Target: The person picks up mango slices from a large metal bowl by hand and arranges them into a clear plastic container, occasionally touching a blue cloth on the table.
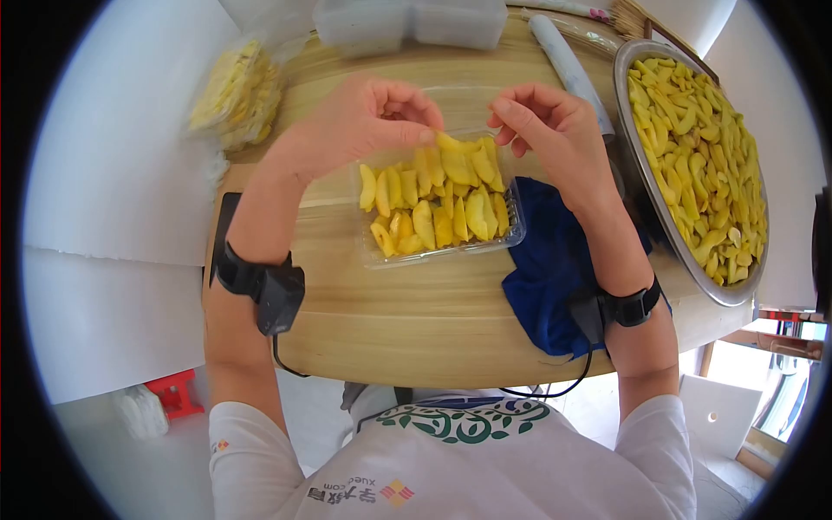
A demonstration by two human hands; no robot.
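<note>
A clear plastic box (381, 260) lies open on the table, with rows of yellow fruit slices (423, 224) inside; they look like mango. At the box's far side, my left hand (390, 117) has thumb and forefinger closed at the tip of one slice (455, 160). My right hand (550, 126) hovers over the far right corner of the box, its fingers curled and the thumb pressed towards them. Whatever may be between those right fingertips is too small to make out.
A large metal basin (620, 100) heaped with yellow slices stands at the right. Beside the box lies a dark blue cloth (542, 251). Filled clear packs (234, 100) sit at the far left, clear containers (412, 26) at the back, and a pale roll (568, 69) back right.
</note>
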